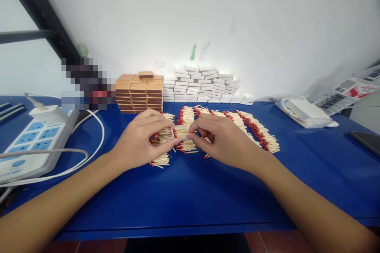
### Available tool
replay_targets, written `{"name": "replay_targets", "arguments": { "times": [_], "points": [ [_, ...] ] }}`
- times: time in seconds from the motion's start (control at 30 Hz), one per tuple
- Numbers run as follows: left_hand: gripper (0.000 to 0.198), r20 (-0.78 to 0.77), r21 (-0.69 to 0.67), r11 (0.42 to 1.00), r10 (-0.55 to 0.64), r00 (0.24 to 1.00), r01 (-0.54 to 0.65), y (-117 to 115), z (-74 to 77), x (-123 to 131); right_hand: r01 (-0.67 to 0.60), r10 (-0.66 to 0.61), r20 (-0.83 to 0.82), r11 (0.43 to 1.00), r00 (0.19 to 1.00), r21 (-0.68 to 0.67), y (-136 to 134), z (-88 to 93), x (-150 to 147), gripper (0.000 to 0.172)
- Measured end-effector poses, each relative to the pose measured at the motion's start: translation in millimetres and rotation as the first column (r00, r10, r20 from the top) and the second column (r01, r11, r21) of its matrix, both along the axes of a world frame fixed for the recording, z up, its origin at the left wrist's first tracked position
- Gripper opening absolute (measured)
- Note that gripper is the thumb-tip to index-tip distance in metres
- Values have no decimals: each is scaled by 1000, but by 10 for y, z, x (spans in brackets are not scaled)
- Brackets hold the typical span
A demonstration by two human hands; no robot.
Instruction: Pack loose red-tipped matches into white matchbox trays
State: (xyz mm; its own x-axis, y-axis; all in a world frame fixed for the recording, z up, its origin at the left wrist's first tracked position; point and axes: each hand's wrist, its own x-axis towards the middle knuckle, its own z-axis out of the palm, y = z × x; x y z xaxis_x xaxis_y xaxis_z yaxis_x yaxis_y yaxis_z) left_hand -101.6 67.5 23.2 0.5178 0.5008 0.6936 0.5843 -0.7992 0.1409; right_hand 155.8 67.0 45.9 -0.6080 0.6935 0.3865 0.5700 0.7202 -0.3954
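1. Your left hand (139,139) and right hand (221,139) pinch one white tray (181,130) with matches in it, just above the counter (190,197).
2. Brown boxes (139,94) stand stacked, but many loose matches (257,128) and a stack of trays (203,85) lie behind, so I judge much is left.

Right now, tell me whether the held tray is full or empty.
Not empty: red-headed matches lie in the tray; how full, cannot tell.

No word, brand or number can be read anywhere. Small reddish marks are seen on the tops of the brown boxes (139,87) stacked at eleven o'clock on the desk (190,189), but they are too small to be made out. Red print on the sheets (356,89) at two o'clock is likewise too blurred to be read.
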Motion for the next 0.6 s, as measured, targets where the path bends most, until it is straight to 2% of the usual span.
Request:
{"name": "replay_targets", "arguments": {
  "times": [0.07, 0.13, 0.27, 0.43, 0.6],
  "points": [
    [27, 14, 45, 997, 64, 998, -65, 28, 9, -25, -6, 6, 32, 1000, 999, -16, 13, 12, 13, 13],
    [26, 30, 65, 990, 120, 992, -122, 45, 16, -46, -50, 61, 120, 994, 991, -96, 30, 16, 25, 12],
    [25, 31, 63, 985, 156, 987, -158, 50, 17, -58, -99, 166, 255, 962, 953, -254, 65, -19, 40, 10],
    [26, 17, 58, 987, 147, 989, -147, 47, 11, -49, -104, 170, 240, 959, 956, -263, 82, -60, 52, 11],
    [25, 21, 68, 988, 138, 990, -140, 49, 20, -47, -62, 144, 267, 954, 953, -293, 60, -9, 59, 13]
  ]
}}
